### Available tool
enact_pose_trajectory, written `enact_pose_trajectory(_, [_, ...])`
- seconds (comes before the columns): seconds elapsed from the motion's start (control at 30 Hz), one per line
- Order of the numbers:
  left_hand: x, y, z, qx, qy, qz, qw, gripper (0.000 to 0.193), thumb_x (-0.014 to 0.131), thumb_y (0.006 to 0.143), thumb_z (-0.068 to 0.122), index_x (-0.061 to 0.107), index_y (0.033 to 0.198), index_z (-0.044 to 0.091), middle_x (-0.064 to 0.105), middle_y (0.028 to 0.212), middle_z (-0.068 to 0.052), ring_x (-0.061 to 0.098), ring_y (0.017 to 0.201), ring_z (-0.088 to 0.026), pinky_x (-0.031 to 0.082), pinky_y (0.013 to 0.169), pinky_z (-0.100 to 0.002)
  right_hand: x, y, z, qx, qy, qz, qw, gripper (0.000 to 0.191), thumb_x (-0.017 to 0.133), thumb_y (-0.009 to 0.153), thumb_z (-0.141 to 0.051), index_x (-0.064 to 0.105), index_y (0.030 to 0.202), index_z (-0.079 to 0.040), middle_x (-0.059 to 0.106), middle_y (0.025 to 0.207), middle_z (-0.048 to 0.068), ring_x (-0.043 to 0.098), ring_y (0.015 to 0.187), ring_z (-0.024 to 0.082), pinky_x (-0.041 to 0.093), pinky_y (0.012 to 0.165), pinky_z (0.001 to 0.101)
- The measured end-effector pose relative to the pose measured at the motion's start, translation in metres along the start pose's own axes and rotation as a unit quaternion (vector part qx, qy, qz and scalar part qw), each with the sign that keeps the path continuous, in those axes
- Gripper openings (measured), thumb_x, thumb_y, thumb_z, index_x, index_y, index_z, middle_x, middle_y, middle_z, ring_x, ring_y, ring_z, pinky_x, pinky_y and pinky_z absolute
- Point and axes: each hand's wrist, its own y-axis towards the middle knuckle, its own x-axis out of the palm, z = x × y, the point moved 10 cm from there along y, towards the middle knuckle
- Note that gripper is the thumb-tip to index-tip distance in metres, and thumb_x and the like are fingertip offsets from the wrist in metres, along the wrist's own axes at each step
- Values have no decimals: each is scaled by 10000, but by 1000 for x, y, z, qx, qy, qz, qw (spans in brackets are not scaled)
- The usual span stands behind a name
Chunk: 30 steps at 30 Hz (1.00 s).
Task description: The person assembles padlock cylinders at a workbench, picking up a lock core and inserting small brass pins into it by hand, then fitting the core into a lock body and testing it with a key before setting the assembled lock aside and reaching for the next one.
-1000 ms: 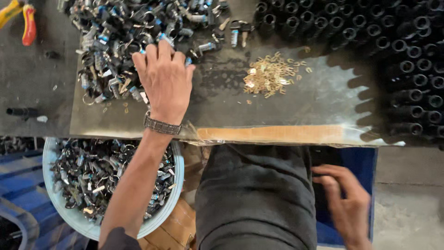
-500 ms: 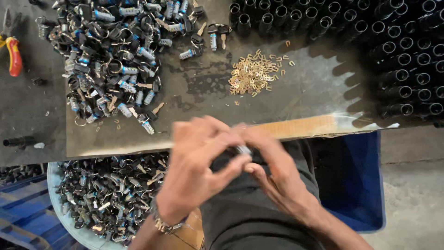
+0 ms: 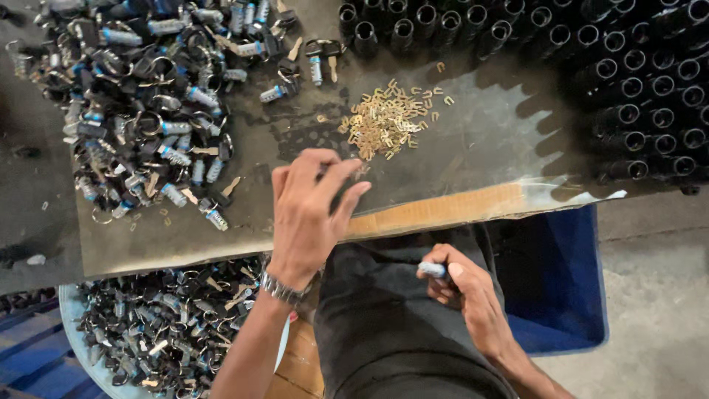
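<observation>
My left hand (image 3: 309,214) reaches over the front edge of the flat work board (image 3: 473,148), fingers bent and apart, fingertips close to the small heap of brass clips (image 3: 388,122); I cannot see anything in it. My right hand (image 3: 469,292) rests low on my dark trouser leg, fingers pinched on a small silver-blue lock cylinder (image 3: 432,270). A large pile of lock cylinders with rings and keys (image 3: 148,103) covers the board's left part.
Rows of black tubes (image 3: 635,81) fill the upper right. A pale blue basin (image 3: 77,347) of more lock parts stands below the board at left. A blue crate (image 3: 561,281) sits by my right leg on a concrete floor.
The two hands, joined over my lap half a second ago, have parted. The left went up toward the brass clips; the right dropped to my leg with the cylinder.
</observation>
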Motion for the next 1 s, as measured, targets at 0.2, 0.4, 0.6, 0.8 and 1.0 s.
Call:
enact_pose_trajectory(0.2, [-6, -17, -11, -60, -41, -17, 997, 291, 718, 968, 108, 682, 1256, 107, 639, 1140, -22, 615, 1021, -190, 412, 929, -357, 11, 4, -2, 30, 11, -14, 999, 291, 487, 1047, -281, 528, 1146, -10, 566, 872, 72, 477, 700, 127, 454, 661, 293])
enact_pose_trajectory(0.4, [-9, -28, 6, -7, -7, -33, 999, 344, 762, 933, 234, 692, 1246, 111, 619, 1092, -24, 600, 988, -197, 391, 923, -371, 27, 12, -19, 7, 0, -46, 999, 257, 558, 1045, -226, 548, 1201, -22, 694, 1046, 164, 658, 870, 197, 531, 754, 331])
enact_pose_trajectory(0.6, [-2, -45, 12, 19, 28, -61, 998, 562, 797, 827, 434, 681, 1237, 67, 596, 1081, -50, 566, 957, -224, 356, 908, -410, 26, 11, -21, -5, 3, -44, 999, 228, 618, 1011, -194, 559, 1141, -15, 692, 1124, 149, 696, 983, 225, 566, 841, 365])
enact_pose_trajectory(0.8, [-5, -65, 12, 36, 33, -38, 998, 293, 814, 874, 246, 697, 1120, 139, 644, 1049, 15, 618, 954, -179, 349, 936, -379, 21, 15, -8, 23, 110, -35, 993, 210, 675, 988, -120, 534, 1112, -27, 684, 1110, 156, 683, 969, 237, 547, 834, 388])
enact_pose_trajectory(1.0, [-13, -83, -7, -129, -214, 44, 967, 165, 784, 914, 56, 679, 1037, 88, 712, 970, 20, 688, 853, -97, 482, 809, -259, 18, 12, -5, 41, 119, -10, 992, 207, 627, 1015, -144, 596, 1146, 13, 669, 1042, 136, 663, 952, 197, 536, 827, 375])
